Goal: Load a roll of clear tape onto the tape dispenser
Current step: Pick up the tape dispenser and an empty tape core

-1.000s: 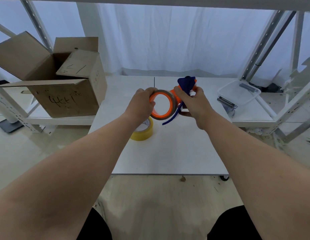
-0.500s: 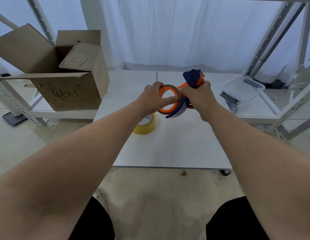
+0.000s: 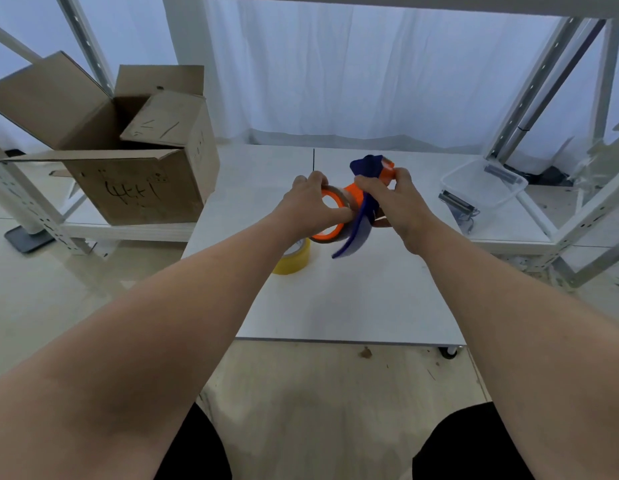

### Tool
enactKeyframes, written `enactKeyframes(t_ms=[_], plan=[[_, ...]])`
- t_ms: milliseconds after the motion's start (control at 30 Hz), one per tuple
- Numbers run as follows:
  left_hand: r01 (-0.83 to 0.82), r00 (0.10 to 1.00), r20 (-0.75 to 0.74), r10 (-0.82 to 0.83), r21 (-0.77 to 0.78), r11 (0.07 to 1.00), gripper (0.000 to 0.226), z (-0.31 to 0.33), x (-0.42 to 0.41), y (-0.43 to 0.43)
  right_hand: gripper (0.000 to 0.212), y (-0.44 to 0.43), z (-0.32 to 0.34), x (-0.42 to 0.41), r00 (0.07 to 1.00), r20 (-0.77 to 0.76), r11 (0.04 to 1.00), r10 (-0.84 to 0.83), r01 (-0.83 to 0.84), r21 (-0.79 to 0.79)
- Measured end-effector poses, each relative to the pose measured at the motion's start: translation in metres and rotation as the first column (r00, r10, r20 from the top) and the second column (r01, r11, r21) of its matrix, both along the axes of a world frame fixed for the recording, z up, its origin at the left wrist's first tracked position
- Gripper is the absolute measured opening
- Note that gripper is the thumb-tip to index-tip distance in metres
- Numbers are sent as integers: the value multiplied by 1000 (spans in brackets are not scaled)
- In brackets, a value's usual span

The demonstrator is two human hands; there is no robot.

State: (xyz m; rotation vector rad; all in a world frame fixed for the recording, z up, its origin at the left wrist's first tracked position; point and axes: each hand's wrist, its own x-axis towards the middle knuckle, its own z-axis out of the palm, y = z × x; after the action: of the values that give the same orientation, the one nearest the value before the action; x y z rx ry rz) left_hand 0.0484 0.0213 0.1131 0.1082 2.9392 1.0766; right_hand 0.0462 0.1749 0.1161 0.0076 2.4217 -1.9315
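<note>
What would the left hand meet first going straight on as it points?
Probably the tape dispenser gripped by the right hand; the tape roll in the left hand looks close against it, though depth is unclear.

- Centre frame: left hand [image 3: 311, 209] gripping tape roll [image 3: 327, 237], right hand [image 3: 398, 202] gripping tape dispenser [image 3: 363, 220], roll against dispenser.
- Just below: yellow roll [image 3: 294, 261] on white table [image 3: 353, 306].
- Upper left: open cardboard box [image 3: 135, 188].

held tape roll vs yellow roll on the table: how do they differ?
The held roll has an orange core under brownish-clear tape; the yellow roll is yellow outside.
The held roll is in the air, gripped by the left hand beside the tape dispenser; the yellow roll lies on the table.
The held roll stands on edge, hole toward the camera; the yellow roll lies flat.
Both are ring-shaped tape rolls.
</note>
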Motion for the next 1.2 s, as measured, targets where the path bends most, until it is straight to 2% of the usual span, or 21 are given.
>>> enactKeyframes(t_ms=[133,233,433,567,700,767,900,1000,1067,1200], plan=[[-4,1000,17,4,-34,999,74,-4,-2,-3,54,1,-3,-1,1000,4,998,23,-23,63],[16,997,-69,-22,-89,996,73,-4,-1,-3,53,4,-3,-2,1000,-9,998,30,-29,63],[116,954,-253,-160,-182,976,76,-8,3,-8,48,12,-3,-3,998,58,995,-25,30,-98],[128,968,-192,-162,-177,976,80,-8,0,-11,52,9,-3,-4,996,88,987,-29,43,-156],[162,984,-43,-174,-201,966,88,-12,-1,-12,47,6,-3,-3,998,56,991,-28,34,-126],[144,988,-19,-151,-200,969,93,-15,-1,-12,47,5,-3,-3,999,37,993,-14,19,-114],[42,998,-47,-50,-165,985,96,-19,-2,-10,49,1,-3,-2,1000,-1,996,31,-31,-84],[-12,983,-183,-20,-175,984,92,-21,-3,-15,48,1,-6,-3,999,-18,997,45,-46,-63],[24,972,-224,-67,-187,982,93,-25,-1,-21,47,2,-12,-3,999,-52,1000,9,-11,-28],[95,965,-212,-155,-269,959,93,-27,-1,-32,50,9,-20,-6,969,-136,979,-205,206,-12]])
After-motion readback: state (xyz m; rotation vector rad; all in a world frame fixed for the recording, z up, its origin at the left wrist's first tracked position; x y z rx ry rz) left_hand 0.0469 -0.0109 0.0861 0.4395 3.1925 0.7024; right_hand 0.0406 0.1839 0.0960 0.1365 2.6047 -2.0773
